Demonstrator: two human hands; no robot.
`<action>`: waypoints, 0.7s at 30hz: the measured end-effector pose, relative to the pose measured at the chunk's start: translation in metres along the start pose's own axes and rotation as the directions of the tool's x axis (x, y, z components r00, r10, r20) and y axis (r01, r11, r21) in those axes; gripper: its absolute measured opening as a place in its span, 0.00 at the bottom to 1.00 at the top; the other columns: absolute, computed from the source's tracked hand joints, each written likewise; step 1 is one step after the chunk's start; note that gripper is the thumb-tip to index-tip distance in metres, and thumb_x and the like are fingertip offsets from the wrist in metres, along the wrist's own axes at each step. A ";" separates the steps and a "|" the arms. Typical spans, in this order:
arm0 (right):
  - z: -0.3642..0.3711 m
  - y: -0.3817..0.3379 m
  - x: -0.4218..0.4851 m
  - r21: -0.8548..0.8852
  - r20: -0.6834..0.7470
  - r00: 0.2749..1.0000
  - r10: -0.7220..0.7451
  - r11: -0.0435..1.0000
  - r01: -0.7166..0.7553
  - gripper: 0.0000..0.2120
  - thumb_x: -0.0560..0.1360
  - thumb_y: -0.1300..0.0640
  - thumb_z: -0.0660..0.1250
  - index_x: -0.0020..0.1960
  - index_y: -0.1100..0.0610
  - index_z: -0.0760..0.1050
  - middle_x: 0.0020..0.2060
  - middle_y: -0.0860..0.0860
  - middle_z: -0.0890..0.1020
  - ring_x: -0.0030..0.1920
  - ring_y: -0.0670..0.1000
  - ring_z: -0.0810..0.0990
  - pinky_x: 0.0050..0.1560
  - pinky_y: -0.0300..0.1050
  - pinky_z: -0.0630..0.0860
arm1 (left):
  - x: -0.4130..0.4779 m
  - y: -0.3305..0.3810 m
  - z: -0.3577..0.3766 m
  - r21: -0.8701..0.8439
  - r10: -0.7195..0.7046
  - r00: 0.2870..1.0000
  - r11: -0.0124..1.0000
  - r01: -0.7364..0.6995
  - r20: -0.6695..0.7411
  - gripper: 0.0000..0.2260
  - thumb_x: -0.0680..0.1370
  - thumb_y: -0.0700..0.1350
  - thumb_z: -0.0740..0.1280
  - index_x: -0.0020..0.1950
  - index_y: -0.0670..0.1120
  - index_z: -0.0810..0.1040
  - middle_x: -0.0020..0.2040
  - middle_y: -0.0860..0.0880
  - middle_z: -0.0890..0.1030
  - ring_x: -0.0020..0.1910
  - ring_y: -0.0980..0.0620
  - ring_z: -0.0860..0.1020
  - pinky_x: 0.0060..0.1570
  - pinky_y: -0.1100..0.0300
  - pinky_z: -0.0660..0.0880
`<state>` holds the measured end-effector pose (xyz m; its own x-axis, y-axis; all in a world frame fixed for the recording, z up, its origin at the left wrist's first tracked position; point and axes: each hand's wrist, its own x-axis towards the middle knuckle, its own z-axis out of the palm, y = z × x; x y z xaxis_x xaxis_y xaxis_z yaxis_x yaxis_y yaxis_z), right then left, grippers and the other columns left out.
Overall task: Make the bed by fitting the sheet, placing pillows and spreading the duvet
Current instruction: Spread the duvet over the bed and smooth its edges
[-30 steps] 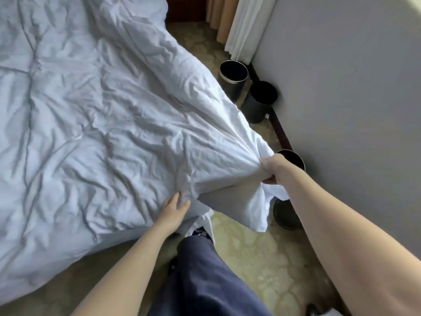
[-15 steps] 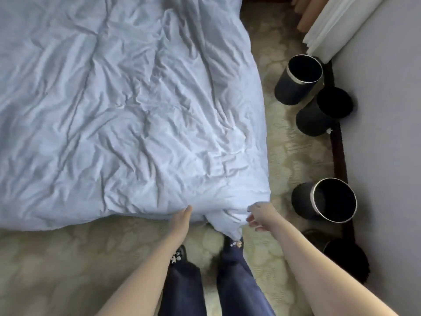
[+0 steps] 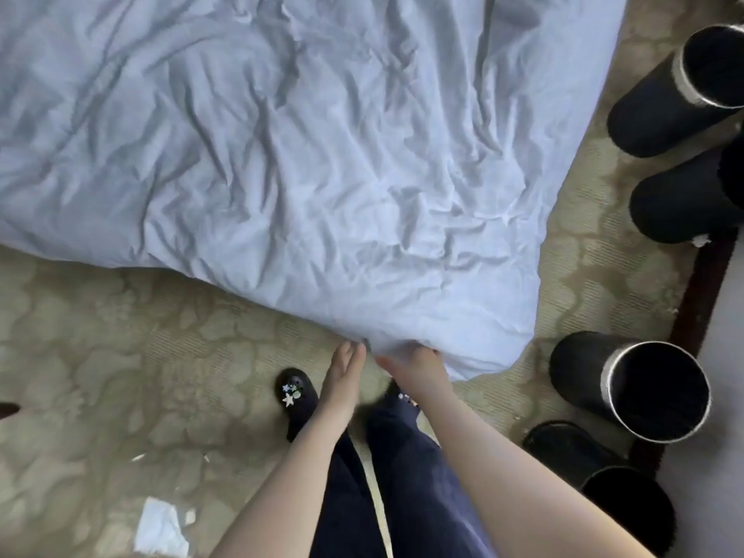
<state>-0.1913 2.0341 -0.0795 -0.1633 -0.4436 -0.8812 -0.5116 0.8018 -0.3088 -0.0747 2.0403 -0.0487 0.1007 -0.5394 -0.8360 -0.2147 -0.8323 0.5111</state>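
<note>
The crumpled white duvet (image 3: pixel 306 163) covers the bed across the upper part of the head view, and its near right corner hangs down toward the carpet. My left hand (image 3: pixel 344 382) has straight fingers whose tips touch the duvet's lower edge. Just to its right, my right hand (image 3: pixel 416 368) holds that edge near the corner, its fingertips hidden under the fabric. No pillows or fitted sheet show.
Several black cylindrical bins stand or lie along the right wall: one (image 3: pixel 680 90) at the top, one (image 3: pixel 636 390) beside the duvet corner, one (image 3: pixel 604 481) lower down. A white paper scrap (image 3: pixel 161 529) lies on the patterned carpet. My feet in black shoes (image 3: pixel 296 394) stand at the bed's foot.
My right hand has brought the lifted duvet corner down and left to the bed's foot. Both hands now meet at the lower edge. The view has tilted down.
</note>
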 end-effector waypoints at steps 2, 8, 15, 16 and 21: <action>0.005 0.002 0.010 -0.193 -0.075 0.997 -0.027 0.981 0.012 0.18 0.76 0.45 0.62 0.56 0.57 0.77 0.53 0.55 0.80 0.55 0.57 0.78 0.47 0.47 0.72 | 0.003 -0.016 0.005 -0.002 -0.013 0.999 1.000 0.013 0.032 0.21 0.82 0.50 0.54 0.74 0.46 0.61 0.72 0.51 0.66 0.62 0.62 0.63 0.60 0.68 0.58; -0.023 0.035 -0.007 -0.429 0.071 0.957 -0.280 0.858 0.283 0.17 0.80 0.53 0.58 0.32 0.53 0.62 0.35 0.54 0.75 0.44 0.58 0.76 0.37 0.45 0.62 | -0.004 -0.031 0.011 -0.036 -0.030 0.999 0.999 0.031 0.027 0.18 0.82 0.49 0.56 0.71 0.46 0.66 0.65 0.51 0.71 0.60 0.60 0.67 0.55 0.70 0.61; -0.069 0.070 -0.072 -0.502 0.472 0.850 -0.233 0.722 0.476 0.13 0.80 0.51 0.59 0.40 0.58 0.68 0.32 0.45 0.67 0.40 0.51 0.70 0.41 0.46 0.63 | -0.016 -0.026 0.024 -0.373 -0.086 0.987 0.918 0.131 0.136 0.13 0.77 0.43 0.65 0.62 0.43 0.74 0.62 0.40 0.76 0.63 0.44 0.74 0.63 0.51 0.68; -0.070 0.077 -0.078 -0.514 0.481 0.853 -0.201 0.724 0.460 0.13 0.80 0.50 0.58 0.41 0.57 0.68 0.32 0.45 0.68 0.41 0.51 0.70 0.42 0.46 0.64 | -0.018 -0.026 0.027 -0.442 -0.101 0.982 0.882 0.164 0.162 0.13 0.76 0.43 0.68 0.60 0.44 0.75 0.61 0.42 0.78 0.63 0.45 0.74 0.64 0.52 0.68; -0.071 0.085 -0.086 -0.591 0.356 0.918 -0.178 0.718 0.368 0.07 0.79 0.49 0.59 0.52 0.47 0.75 0.47 0.46 0.78 0.51 0.51 0.76 0.50 0.44 0.71 | -0.040 -0.055 0.032 -0.536 -0.147 0.987 0.828 0.162 0.071 0.16 0.72 0.50 0.73 0.57 0.46 0.78 0.55 0.47 0.82 0.56 0.50 0.80 0.59 0.54 0.74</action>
<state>-0.2812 2.1122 -0.0045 0.2410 -0.4070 -0.8810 -0.9259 0.1757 -0.3344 -0.0984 2.1119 -0.0498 0.0620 -0.4007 -0.9141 0.3594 -0.8455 0.3950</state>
